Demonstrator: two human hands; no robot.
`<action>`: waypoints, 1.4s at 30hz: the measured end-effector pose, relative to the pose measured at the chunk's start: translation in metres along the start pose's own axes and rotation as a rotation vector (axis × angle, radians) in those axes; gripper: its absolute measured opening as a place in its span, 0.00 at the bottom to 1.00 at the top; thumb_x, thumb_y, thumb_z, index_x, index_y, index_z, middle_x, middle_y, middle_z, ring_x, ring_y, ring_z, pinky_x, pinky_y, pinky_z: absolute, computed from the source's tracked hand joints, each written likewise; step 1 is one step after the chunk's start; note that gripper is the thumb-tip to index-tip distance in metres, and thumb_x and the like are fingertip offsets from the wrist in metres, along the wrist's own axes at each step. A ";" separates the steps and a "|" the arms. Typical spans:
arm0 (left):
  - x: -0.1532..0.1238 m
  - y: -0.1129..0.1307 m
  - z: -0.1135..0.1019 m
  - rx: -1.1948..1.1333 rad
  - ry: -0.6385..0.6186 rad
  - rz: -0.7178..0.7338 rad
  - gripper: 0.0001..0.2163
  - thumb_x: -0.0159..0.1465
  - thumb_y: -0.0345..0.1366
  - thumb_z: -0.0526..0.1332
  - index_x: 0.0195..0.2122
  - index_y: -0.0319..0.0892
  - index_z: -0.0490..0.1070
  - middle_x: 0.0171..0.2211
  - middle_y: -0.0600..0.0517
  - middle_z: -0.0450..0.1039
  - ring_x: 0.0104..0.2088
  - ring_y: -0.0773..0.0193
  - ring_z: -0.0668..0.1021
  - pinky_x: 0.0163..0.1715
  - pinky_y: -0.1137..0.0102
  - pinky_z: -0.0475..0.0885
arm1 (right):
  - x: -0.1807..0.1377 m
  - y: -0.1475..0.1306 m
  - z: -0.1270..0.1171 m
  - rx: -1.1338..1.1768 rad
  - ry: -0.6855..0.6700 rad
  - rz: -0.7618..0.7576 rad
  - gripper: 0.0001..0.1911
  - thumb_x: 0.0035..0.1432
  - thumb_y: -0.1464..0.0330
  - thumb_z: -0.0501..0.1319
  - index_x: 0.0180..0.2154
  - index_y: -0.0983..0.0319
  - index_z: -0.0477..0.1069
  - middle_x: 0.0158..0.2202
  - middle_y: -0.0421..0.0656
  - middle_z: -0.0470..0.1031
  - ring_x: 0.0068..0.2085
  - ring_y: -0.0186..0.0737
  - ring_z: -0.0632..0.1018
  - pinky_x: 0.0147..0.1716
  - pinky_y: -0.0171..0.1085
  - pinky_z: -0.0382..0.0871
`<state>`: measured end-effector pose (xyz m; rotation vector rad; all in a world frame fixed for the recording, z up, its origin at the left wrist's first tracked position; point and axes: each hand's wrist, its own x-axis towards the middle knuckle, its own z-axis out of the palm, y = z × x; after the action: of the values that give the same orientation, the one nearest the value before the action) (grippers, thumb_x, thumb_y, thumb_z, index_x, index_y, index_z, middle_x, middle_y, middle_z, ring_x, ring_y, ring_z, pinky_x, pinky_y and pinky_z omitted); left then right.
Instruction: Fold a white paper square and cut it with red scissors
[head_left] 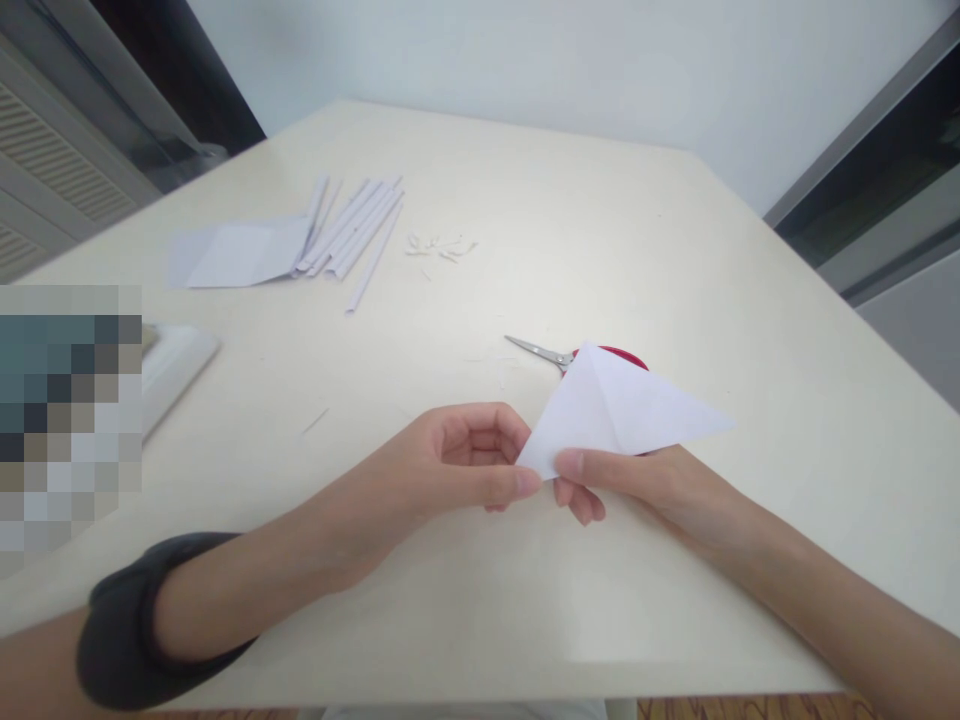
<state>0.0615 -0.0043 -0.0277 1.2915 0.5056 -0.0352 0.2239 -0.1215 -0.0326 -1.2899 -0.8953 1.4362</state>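
Both hands hold a piece of white paper (622,405) folded into a triangle, with a crease running down from its top point. My left hand (469,460) pinches the paper's lower left corner between thumb and curled fingers. Along the lower edge, my right hand (630,475) grips it with the thumb on top and the fingers beneath. Just behind the paper lies a pair of scissors (555,355) with red handles, its blades pointing left. The paper hides part of the handles.
Several rolled white paper strips (360,230) lie at the back left, beside flat paper sheets (244,250). Small paper scraps (442,247) are scattered right of them. A white object (180,365), partly behind a blurred patch, sits at the left of the white table (675,600).
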 end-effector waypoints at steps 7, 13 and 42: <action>0.003 -0.002 -0.002 -0.027 0.018 0.012 0.05 0.58 0.36 0.63 0.30 0.44 0.67 0.31 0.53 0.73 0.31 0.63 0.71 0.33 0.68 0.61 | -0.001 0.001 -0.003 0.023 0.015 0.007 0.11 0.59 0.65 0.65 0.25 0.61 0.76 0.23 0.37 0.74 0.25 0.32 0.73 0.27 0.31 0.67; 0.001 0.001 -0.001 -0.057 0.028 0.015 0.05 0.57 0.34 0.64 0.29 0.44 0.68 0.29 0.55 0.70 0.32 0.63 0.70 0.33 0.68 0.61 | -0.002 0.002 -0.004 0.003 0.036 -0.014 0.10 0.59 0.66 0.65 0.26 0.61 0.76 0.23 0.38 0.74 0.25 0.33 0.73 0.27 0.33 0.67; 0.002 -0.001 -0.007 -0.062 -0.004 0.028 0.04 0.57 0.33 0.64 0.31 0.43 0.69 0.31 0.54 0.70 0.30 0.65 0.68 0.29 0.70 0.59 | -0.003 -0.002 -0.006 -0.002 0.026 -0.046 0.11 0.60 0.65 0.64 0.26 0.61 0.76 0.24 0.37 0.75 0.25 0.32 0.73 0.27 0.32 0.68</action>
<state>0.0601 0.0021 -0.0307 1.2369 0.4819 0.0012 0.2297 -0.1248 -0.0311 -1.2790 -0.9036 1.3799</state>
